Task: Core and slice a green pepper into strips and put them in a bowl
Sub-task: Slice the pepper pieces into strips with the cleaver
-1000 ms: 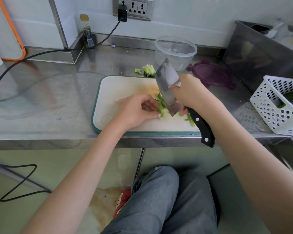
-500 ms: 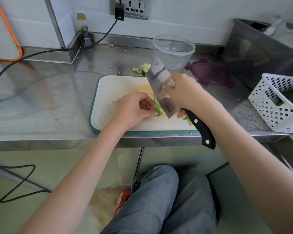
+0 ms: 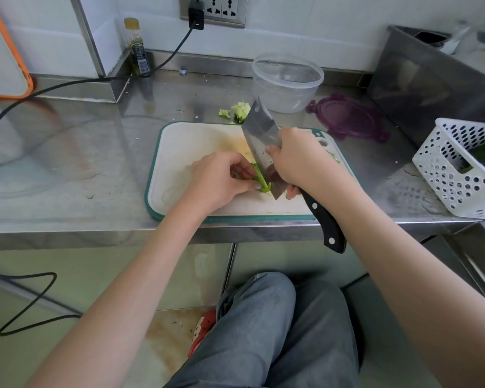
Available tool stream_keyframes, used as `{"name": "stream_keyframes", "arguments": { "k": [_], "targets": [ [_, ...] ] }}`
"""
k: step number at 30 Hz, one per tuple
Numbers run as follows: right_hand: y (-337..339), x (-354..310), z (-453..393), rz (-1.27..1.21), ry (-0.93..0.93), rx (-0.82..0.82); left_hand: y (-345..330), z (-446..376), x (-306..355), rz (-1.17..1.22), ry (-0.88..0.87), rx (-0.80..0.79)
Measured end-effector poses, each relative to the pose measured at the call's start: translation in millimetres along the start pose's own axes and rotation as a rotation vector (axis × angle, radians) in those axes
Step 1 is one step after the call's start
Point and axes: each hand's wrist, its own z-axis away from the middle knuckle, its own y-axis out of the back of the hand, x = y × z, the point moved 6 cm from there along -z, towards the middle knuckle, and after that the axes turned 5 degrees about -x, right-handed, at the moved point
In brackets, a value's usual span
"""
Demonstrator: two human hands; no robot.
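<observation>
A white cutting board with a green rim lies on the steel counter. My left hand pinches a small piece of green pepper down on the board. My right hand grips a cleaver by its black handle, the blade standing edge-down against the pepper, right beside my left fingertips. A few cut strips show behind my right hand. A clear plastic bowl stands behind the board, nothing visible inside. The pepper's core lies on the counter just left of the bowl.
A purple lid lies right of the bowl. A white perforated basket holding greens sits at the right edge, a dark steel bin behind it. A small bottle and a black power cable are at the back left.
The pepper piece under my left hand has grown shorter. My left fingers and the cleaver have crept slightly leftward along the board as slices come off.
</observation>
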Motion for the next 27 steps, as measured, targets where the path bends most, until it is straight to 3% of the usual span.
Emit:
{"name": "stream_keyframes", "arguments": {
  "k": [8,13,18,25,27],
  "targets": [
    [-14.5,-2.1,-6.5,-0.016,-0.151,-0.103,-0.4,0.1,2.4,-0.018,-0.017,0.001],
    [-9.0,-13.0,-0.4,0.022,-0.027,0.04,-0.3,-0.2,3.4,-0.035,-0.02,-0.008],
    [-5.4,-26.5,-9.7,-0.013,-0.017,0.01,-0.6,0.4,3.1,-0.006,0.001,-0.019],
    [-8.0,-13.1,5.2,0.14,-0.025,-0.105,-1.2,0.6,4.6,-0.085,-0.009,-0.014],
    [-4.1,-8.7,-2.9,0.086,-0.006,-0.068,-2.5,0.0,3.7,-0.054,-0.005,-0.036]
  ]
}}
